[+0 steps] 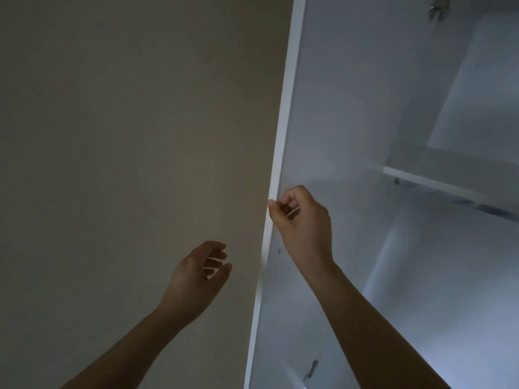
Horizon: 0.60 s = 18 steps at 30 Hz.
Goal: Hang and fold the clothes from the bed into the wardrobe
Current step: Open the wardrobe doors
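Observation:
The white wardrobe door (331, 113) stands open, and its narrow front edge (283, 113) runs from the top of the view down to the bottom. My right hand (302, 220) grips that edge at mid height: the thumb lies on the edge and the fingers curl against the door's inner face. My left hand (200, 272) hovers lower and to the left, in front of a beige surface, with its fingers loosely curled and nothing in it. No clothes and no bed are in view.
A flat beige surface (126, 136) fills the left half. Inside the wardrobe a white shelf (438, 183) crosses at the right with a rail fitting under it. Metal hinges sit at the top (438, 7) and bottom (310, 370).

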Available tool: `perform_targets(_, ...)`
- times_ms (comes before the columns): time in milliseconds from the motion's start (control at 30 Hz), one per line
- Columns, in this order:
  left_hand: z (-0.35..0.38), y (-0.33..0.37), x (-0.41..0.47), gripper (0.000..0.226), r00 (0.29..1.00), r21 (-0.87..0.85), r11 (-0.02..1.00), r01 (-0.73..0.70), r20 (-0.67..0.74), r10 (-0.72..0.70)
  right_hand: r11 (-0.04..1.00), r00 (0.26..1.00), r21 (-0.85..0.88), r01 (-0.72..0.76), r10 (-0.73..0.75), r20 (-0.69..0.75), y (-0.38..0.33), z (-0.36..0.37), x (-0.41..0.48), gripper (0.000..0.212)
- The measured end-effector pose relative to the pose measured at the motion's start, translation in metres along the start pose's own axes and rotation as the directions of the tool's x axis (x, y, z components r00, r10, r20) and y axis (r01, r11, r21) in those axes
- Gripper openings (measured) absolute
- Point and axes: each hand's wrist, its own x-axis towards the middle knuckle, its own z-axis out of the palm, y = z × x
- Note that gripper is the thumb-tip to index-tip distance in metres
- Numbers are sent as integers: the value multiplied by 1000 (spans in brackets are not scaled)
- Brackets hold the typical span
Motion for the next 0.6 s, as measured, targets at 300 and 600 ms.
perform_targets(300, -10, -10, -8, 25, 996, 11, 999, 52, -78, -51, 992, 997, 107, 68, -72, 32, 5, 21, 4, 23)
perform_targets(600, 9, 6, -8, 19, 999, -79, 996, -49, 12, 50, 998, 994, 70, -1, -6, 106, 20, -13, -20, 7)
